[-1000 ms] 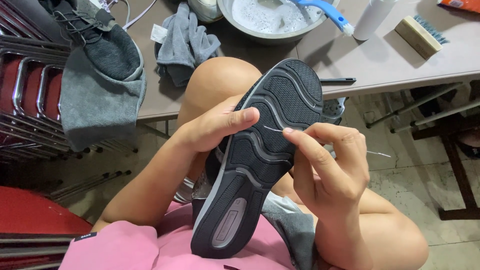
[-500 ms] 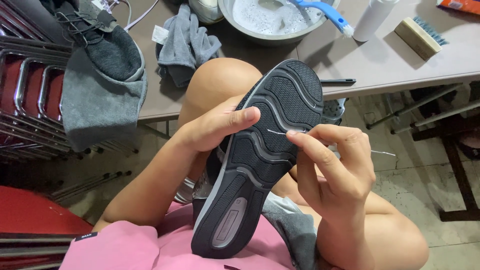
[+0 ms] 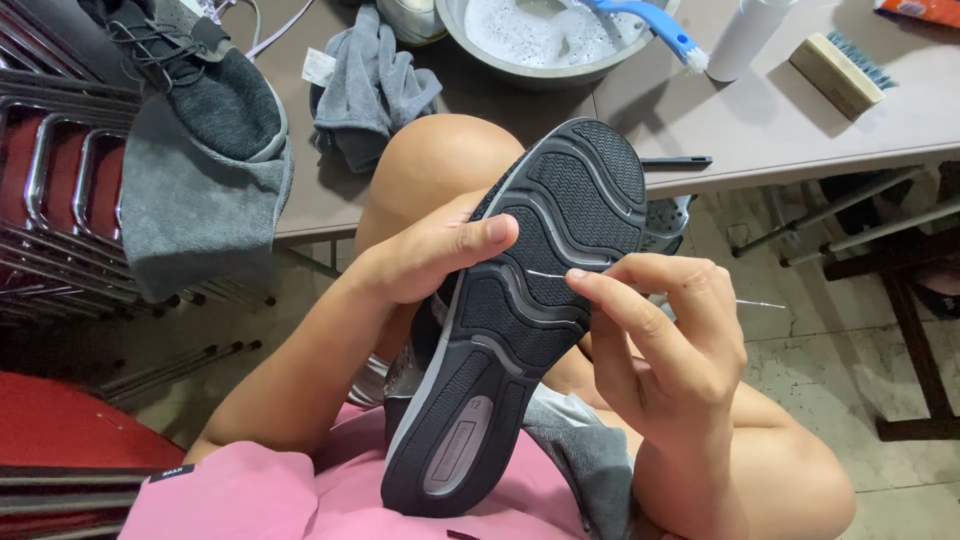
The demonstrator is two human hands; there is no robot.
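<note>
Change: Since a second ago, the right hand's pinch has crept slightly along the sole; shoe and left hand keep their pose.
Dark sneaker [image 3: 215, 95]: rests on a grey towel [image 3: 190, 215] at the table's left end.
Left hand [image 3: 425, 262]: fingers wrapped around the shoe's edge, thumb pressed flat on the tread.
Shoe [image 3: 530, 300]: upturned over the lap, black grooved sole facing the camera.
Right hand [image 3: 665, 335]: thumb and forefinger pinched on a thin needle-like pick [image 3: 545, 273], its tip in a sole groove.
Table [image 3: 760, 125]: holds a soapy basin [image 3: 545, 40], blue brush [image 3: 650, 25] and wooden brush [image 3: 835, 72].
</note>
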